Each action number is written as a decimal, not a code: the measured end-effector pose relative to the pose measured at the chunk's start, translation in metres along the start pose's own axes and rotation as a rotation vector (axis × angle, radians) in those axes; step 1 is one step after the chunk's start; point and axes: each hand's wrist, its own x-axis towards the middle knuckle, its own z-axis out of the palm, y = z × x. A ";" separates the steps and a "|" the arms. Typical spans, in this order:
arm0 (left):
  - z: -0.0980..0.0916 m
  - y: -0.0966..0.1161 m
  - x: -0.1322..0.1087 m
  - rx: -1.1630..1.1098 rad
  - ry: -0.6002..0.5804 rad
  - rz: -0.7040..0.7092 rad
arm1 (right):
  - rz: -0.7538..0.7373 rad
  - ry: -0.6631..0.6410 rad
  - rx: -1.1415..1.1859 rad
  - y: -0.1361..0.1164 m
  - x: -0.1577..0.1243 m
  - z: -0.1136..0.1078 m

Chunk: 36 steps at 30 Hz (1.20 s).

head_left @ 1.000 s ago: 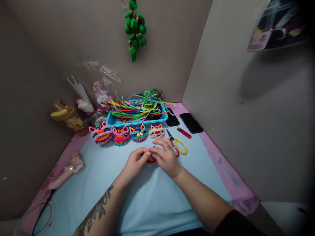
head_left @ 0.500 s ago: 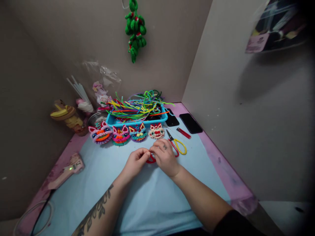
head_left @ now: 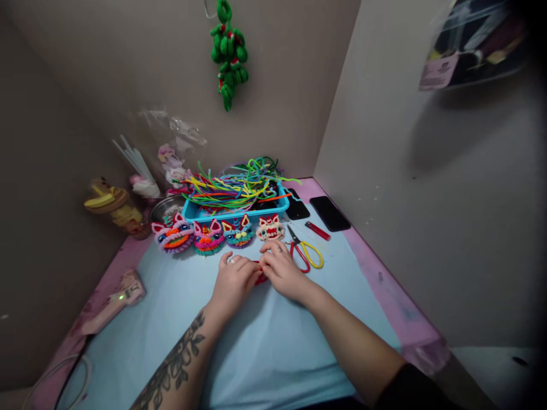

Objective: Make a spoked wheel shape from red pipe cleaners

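The left hand [head_left: 231, 279] and the right hand [head_left: 282, 272] both grasp one red piece [head_left: 260, 279] between them, over one cloth [head_left: 265, 341]. Around are four animal heads [head_left: 238, 234], two phones [head_left: 330, 214] and one pair of scissors [head_left: 316, 255].

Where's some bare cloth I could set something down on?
Bare blue cloth lies between the pink device and the left hand; another patch runs from the scissors to the pink right edge. Farther back it's crowded: four animal heads stand before the blue tray.
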 end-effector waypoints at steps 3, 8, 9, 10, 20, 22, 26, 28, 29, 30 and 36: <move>-0.001 0.000 -0.001 0.102 0.021 0.092 | 0.021 -0.077 0.026 0.001 0.000 -0.003; -0.002 0.001 -0.002 0.112 0.020 0.172 | 0.032 -0.189 0.078 -0.002 -0.001 -0.008; -0.003 0.001 -0.002 0.068 0.010 0.147 | 0.027 -0.185 0.094 -0.002 -0.001 -0.008; -0.003 0.001 -0.002 0.004 -0.003 0.109 | 0.027 -0.167 0.110 -0.002 -0.001 -0.008; -0.002 0.007 0.006 -0.898 -0.143 -0.598 | 0.154 -0.005 0.251 -0.001 0.000 0.003; -0.002 0.006 0.006 -1.050 -0.155 -0.680 | 0.121 0.017 0.251 -0.003 -0.001 0.001; 0.000 0.002 0.004 -1.264 -0.168 -0.750 | 0.005 0.077 0.176 -0.008 -0.003 -0.003; 0.002 0.001 0.002 -1.340 -0.170 -0.775 | -0.047 0.098 0.133 -0.009 -0.003 -0.003; 0.003 0.001 0.002 -1.371 -0.167 -0.789 | -0.065 0.107 0.114 -0.008 -0.003 -0.003; 0.004 0.001 0.002 -1.397 -0.162 -0.802 | -0.078 0.117 0.094 -0.008 -0.003 -0.002; 0.010 0.004 0.002 -1.488 -0.129 -0.829 | -0.120 0.199 -0.014 -0.007 -0.004 0.005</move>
